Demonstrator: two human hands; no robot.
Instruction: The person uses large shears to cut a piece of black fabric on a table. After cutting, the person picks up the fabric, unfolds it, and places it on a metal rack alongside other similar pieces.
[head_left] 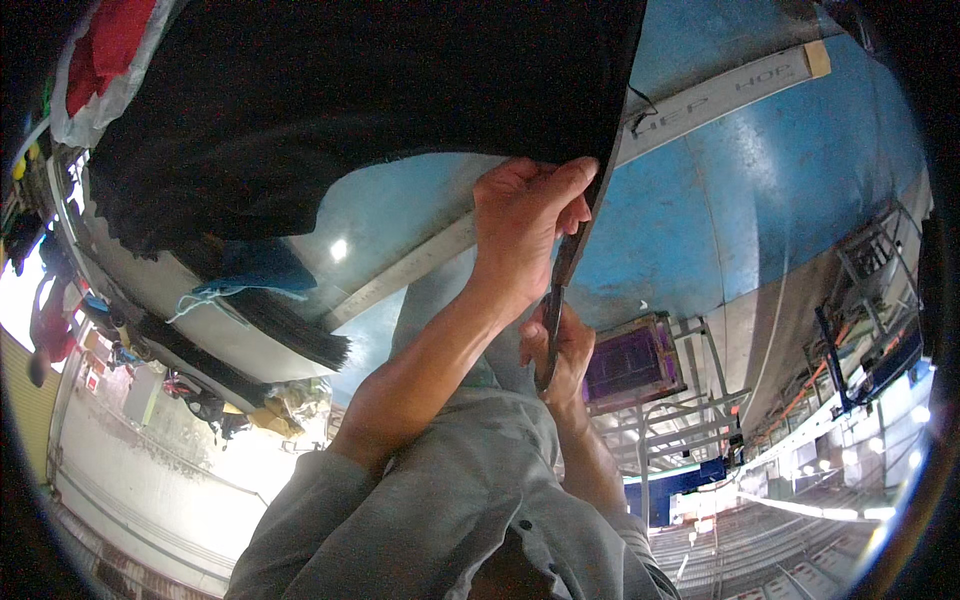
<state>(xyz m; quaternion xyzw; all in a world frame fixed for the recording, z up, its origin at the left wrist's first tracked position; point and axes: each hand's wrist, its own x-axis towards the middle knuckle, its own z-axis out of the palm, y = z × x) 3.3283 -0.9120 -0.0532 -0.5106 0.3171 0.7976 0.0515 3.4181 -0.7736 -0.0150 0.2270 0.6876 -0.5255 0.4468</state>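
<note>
A large black cloth (400, 80) spreads over the blue tabletop (670, 225) in front of me. My left hand (530, 220) is closed, pinching the cloth's lower right corner between thumb and fingers. Along the cloth's right edge runs a long, narrow dark strip (575, 255), which continues down past my left hand. I cannot tell whether it is a blade or folded material. Nearer my body, my right hand (562, 350) is closed around the strip's lower end, and its fingers are partly hidden behind it.
A long pale bar (720, 103) with dark markings lies across the table, partly under the cloth. At left, a blue cord (240, 288) lies by a dark layered stack (290, 325). A purple framed panel (630, 362) and metal racks (680, 435) stand at right.
</note>
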